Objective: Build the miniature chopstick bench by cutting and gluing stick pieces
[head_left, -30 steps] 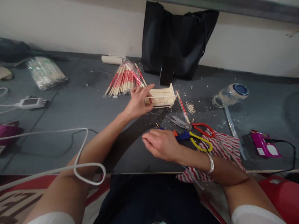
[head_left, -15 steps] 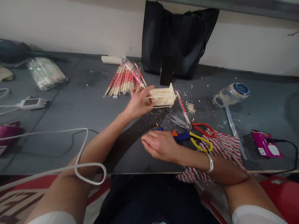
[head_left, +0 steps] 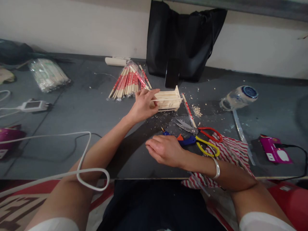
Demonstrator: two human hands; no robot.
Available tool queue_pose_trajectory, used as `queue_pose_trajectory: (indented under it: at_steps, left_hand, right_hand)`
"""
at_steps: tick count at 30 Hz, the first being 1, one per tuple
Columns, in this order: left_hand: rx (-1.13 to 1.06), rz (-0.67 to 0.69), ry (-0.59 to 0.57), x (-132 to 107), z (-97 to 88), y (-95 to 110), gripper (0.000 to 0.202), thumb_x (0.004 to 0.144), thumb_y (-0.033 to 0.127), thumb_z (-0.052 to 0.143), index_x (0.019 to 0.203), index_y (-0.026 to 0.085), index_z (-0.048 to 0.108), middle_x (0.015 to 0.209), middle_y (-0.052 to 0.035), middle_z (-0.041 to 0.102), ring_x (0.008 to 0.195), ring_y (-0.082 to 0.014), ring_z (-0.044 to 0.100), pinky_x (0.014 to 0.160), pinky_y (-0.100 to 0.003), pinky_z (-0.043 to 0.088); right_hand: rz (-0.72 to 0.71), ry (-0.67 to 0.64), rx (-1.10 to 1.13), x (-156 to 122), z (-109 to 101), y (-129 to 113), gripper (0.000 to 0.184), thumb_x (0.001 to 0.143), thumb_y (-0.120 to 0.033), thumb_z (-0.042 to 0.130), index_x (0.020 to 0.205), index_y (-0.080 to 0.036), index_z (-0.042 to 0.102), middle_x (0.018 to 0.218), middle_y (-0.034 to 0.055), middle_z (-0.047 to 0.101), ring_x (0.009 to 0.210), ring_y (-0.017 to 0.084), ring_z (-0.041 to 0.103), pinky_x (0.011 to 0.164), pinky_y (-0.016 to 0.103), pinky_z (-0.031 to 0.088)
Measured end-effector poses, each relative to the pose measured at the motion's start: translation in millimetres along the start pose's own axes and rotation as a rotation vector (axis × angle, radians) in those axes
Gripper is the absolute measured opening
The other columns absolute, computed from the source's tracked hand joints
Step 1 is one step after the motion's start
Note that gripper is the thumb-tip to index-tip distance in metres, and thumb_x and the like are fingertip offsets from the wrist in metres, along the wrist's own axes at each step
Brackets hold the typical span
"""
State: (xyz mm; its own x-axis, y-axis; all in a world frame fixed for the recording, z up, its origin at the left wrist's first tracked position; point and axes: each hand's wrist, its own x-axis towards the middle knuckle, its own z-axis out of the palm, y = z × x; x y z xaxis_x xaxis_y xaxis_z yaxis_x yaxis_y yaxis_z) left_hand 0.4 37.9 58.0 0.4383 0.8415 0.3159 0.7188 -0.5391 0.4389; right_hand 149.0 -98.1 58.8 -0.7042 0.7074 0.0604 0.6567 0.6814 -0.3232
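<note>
You are gripping the small, pale, openwork frame of thin wooden sticks (head_left: 169,95) with your left hand (head_left: 143,104), thumb and fingers closing around its left end while it is lying just above the middle of the frame on the dark grey tabletop (head_left: 79,112). Your right hand (head_left: 166,149) is hovering or resting below it, fingers curling into a loose fist; whether they are hiding anything cannot be told. That hand is partly covering a blue tool with an orange part and a brass-coloured tip (head_left: 189,140), and whether it is touching it is unclear. For a good hold, you are probably best off pressing lightly and evenly, since such slim rails are likely to bend or come loose under a hard squeeze. Letting the tabletop bear the weight should help against twisting. Right of centre, metal scissors with a red looped handle (head_left: 185,126) are lying with blades pointing left, towards your working space, so your right wrist is best passing clear of them. A single red-and-cream wrapped stick (head_left: 188,109) is lying just beside the right end, near a little heap of pale chips (head_left: 197,111); loose crumbs there could be unsettling the base.
</note>
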Motion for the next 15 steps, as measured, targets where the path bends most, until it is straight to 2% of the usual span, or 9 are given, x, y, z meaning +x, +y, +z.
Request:
queue_pose_trajectory:
  at_steps: [15]
  left_hand:
    - [-0.017,-0.002,-0.003,-0.1,-1.2,0.4,0.059,0.081,0.018,0.062,0.139,0.019,0.056,0.101,-0.0066,0.075,0.113,-0.0312,0.06,0.107,-0.05,0.038]
  right_hand:
    - [-0.025,-0.004,-0.016,1.0,0.8,0.8,0.025,0.106,-0.028,0.049,0.095,-0.017,0.069,0.083,0.0047,0.073,0.077,0.015,0.066,0.063,0.029,0.035]
